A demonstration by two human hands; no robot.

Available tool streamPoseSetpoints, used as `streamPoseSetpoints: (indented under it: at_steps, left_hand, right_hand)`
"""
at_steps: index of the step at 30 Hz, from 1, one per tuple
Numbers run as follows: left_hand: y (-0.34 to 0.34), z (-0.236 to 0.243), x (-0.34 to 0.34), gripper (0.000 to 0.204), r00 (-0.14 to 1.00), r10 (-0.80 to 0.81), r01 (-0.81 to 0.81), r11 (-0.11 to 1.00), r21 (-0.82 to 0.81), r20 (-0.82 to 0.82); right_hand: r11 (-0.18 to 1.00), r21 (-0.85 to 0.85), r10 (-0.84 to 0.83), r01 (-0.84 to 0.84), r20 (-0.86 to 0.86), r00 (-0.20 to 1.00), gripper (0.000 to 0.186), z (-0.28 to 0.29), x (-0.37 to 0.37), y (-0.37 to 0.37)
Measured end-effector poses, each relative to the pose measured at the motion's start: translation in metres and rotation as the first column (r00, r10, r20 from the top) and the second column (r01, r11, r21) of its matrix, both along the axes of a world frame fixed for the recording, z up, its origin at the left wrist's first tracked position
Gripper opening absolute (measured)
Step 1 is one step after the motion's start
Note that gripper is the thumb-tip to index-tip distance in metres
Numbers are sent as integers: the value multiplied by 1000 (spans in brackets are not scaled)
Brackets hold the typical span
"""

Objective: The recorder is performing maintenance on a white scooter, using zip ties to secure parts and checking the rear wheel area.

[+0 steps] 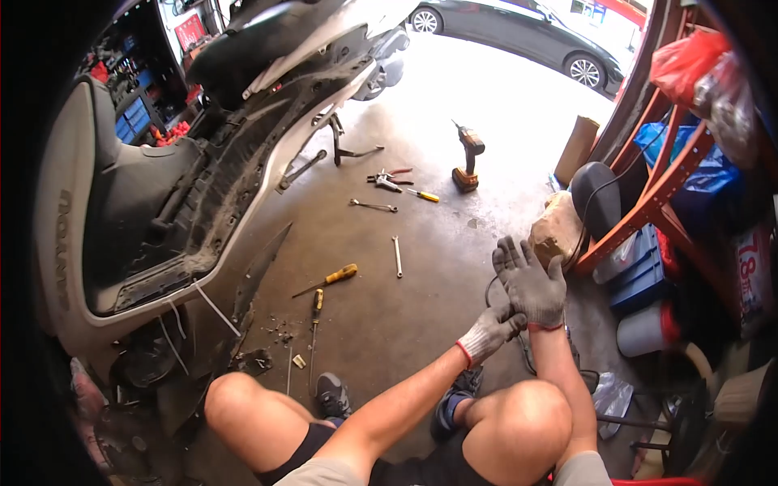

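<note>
Both my hands wear whitish knit gloves with dark grey coated palms and red-edged cuffs. My right hand (535, 290) is raised with its palm showing, fingers stretched out and nothing in it. My left hand (491, 332) reaches across to it, its fingers closed at the lower edge of the right glove (547, 312), near the wrist. On the floor ahead lie a combination wrench (397, 257), a second wrench (374, 206), red-handled pliers (391, 177), and a small yellow screwdriver (425, 195). A cordless drill (467, 158) stands upright behind them.
On the left stands a scooter (170, 211) with panels removed and cables hanging. Two yellow-handled screwdrivers, one long (316, 312) and one thicker (336, 275), lie beside it among debris. An orange metal rack (648, 202), a stone block (557, 227) and a blue box (636, 271) line the right.
</note>
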State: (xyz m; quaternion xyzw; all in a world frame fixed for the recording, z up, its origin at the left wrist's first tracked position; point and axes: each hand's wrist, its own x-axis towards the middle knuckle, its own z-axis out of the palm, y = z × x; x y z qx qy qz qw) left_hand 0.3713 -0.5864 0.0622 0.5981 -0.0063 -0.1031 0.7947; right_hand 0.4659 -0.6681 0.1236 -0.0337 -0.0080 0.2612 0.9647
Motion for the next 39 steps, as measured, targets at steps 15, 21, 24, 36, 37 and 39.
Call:
streamPoseSetpoints:
  at_steps: [15, 21, 24, 36, 37, 39]
  left_hand:
    - [146, -173, 51, 30, 907, 415, -201, 563, 802, -64]
    - [234, -209, 100, 61, 971, 196, -151, 55, 987, 137]
    - [242, -215, 110, 64, 978, 184, -111, 52, 992, 100]
    - [246, -228, 106, 58, 985, 169, -44, 60, 997, 34]
    - [246, -226, 105, 58, 987, 162, -10, 84, 996, -3]
    - [248, -230, 101, 58, 983, 176, -53, 22, 998, 48]
  right_hand:
    - [-600, -339, 645, 725, 332, 688, 67, -126, 274, 132]
    - [-581, -129, 733, 804, 346, 586, 77, -79, 429, 229]
    - [-427, -183, 862, 886, 213, 459, 55, -97, 491, 254]
    - [-532, -453, 777, 715, 73, 625, 55, -90, 338, 168]
    - [-523, -430, 768, 736, 138, 626, 69, -94, 304, 148]
    - [-704, -333, 682, 627, -73, 727, 79, -84, 227, 121]
